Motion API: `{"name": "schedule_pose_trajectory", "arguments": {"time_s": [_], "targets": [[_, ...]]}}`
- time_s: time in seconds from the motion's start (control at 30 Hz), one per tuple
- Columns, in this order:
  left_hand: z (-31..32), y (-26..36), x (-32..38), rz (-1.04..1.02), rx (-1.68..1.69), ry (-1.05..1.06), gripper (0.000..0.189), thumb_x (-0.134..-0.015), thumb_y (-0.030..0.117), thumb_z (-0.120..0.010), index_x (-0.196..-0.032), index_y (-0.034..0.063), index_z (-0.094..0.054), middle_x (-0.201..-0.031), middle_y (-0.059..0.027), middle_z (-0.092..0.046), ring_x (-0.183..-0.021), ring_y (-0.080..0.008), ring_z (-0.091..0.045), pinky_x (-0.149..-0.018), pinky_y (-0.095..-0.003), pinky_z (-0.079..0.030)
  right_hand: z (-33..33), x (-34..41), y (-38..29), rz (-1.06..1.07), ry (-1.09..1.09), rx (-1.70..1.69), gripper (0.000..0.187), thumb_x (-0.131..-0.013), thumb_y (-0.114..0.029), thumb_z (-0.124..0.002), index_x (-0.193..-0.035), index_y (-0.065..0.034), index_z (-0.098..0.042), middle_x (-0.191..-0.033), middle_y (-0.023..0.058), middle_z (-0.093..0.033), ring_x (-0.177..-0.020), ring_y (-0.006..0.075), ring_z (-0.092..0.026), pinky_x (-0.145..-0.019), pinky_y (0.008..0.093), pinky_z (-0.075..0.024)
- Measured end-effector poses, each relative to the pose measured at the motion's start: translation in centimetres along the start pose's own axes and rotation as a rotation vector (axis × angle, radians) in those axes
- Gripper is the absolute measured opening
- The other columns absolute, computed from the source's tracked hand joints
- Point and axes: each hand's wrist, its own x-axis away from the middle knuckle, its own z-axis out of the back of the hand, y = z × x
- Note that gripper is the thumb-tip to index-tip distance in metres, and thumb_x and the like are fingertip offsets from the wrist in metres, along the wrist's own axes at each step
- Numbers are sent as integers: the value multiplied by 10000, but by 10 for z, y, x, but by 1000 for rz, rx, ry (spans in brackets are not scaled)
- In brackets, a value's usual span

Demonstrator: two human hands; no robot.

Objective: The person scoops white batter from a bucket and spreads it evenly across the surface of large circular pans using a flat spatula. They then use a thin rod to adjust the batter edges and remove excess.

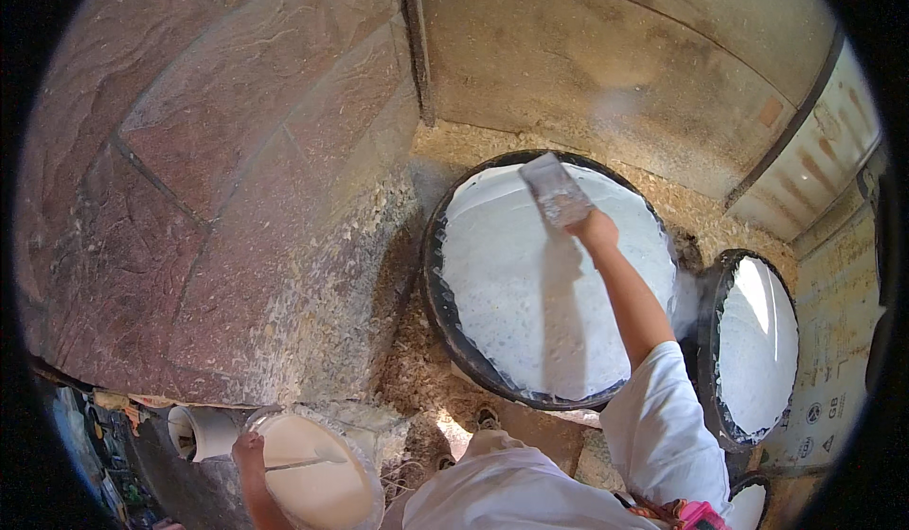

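A large round black-rimmed pan [442, 303] holds a white, wet-looking layer with small bubbles. Over its far part, my right hand [595, 230] grips a flat, whitish-smeared board or scraper [557, 191]; whether this touches the layer I cannot tell. At the lower left, my left hand [248, 450] is closed at the edge of a round tub [369, 484] of cream-coloured liquid. A thin stick-like handle [295, 465] runs from that hand across the liquid, with a pale end piece lying in it.
A second black-rimmed pan [710, 359] with white content stands at the right, part of another [763, 505] below it. A reddish stone-patterned wall [234, 125] rises at the left, brown panels [568, 54] behind. A white bucket [213, 433] lies beside the tub.
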Motion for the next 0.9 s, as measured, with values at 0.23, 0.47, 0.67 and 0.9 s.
{"name": "schedule_pose_trajectory", "arguments": {"time_s": [0.23, 0.47, 0.67, 0.9], "targets": [[14, 23, 9, 64, 148, -74, 117, -703, 131, -593, -674, 18, -599, -580, -60, -549, -568, -133, -548, -469, -277, -432, 27, -31, 120, -249, -64, -98, 510, -577, -422, -772, -758, 37, -643, -733, 167, -646, -664, 291, -638, -601, 382, -491], [30, -10, 13, 282, 124, -95, 176, -749, 134, -555, -855, -5, -574, -678, -80, -568, -519, -174, -556, -417, -301, -506, 43, -16, 225, -429, 71, -183, 487, -586, -370, -776, -777, 52, -627, -740, 191, -639, -675, 308, -643, -562, 411, -495], [37, -69, 12, 291, 336, -127, 182, -759, 129, -550, -846, -30, -565, -679, -100, -567, -550, -189, -578, -417, -303, -511, 39, -36, 204, -421, 142, -44, 502, -615, -335, -756, -917, 40, -616, -881, 209, -635, -787, 353, -631, -654, 418, -508], [34, 14, 21, 308, 193, -133, 220, -774, 120, -549, -875, -75, -560, -697, -139, -574, -565, -208, -598, -441, -307, -533, 19, -73, 11, 86, -106, 165, 541, -643, -512, -648, -964, -77, -641, -959, 164, -631, -897, 286, -613, -744, 386, -483]]}}
